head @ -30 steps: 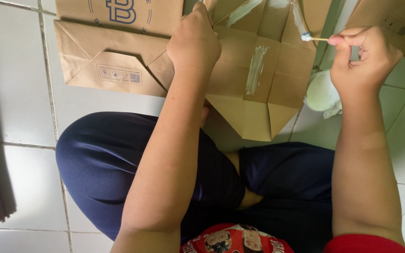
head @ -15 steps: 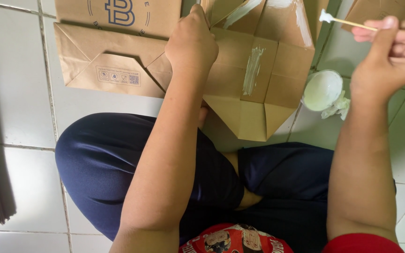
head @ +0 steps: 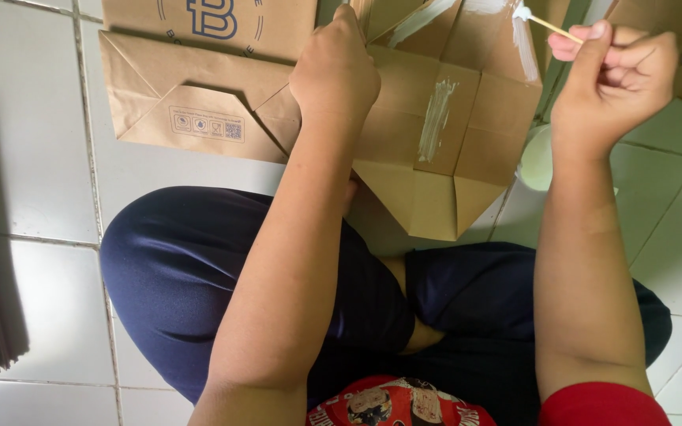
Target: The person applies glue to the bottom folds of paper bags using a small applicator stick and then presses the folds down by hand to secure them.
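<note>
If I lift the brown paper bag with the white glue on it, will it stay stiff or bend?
The brown paper bag looks like thin creased paper, so it would probably flex and feel light. Its wet-looking white glue streaks may smear or stick. The left hand presses it down, which suggests it shifts easily.

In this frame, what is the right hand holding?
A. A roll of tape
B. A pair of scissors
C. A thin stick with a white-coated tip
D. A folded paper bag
C: the right hand pinches a thin stick whose white tip touches the glue-streaked flap of the paper bag, which the left hand holds down.
</note>
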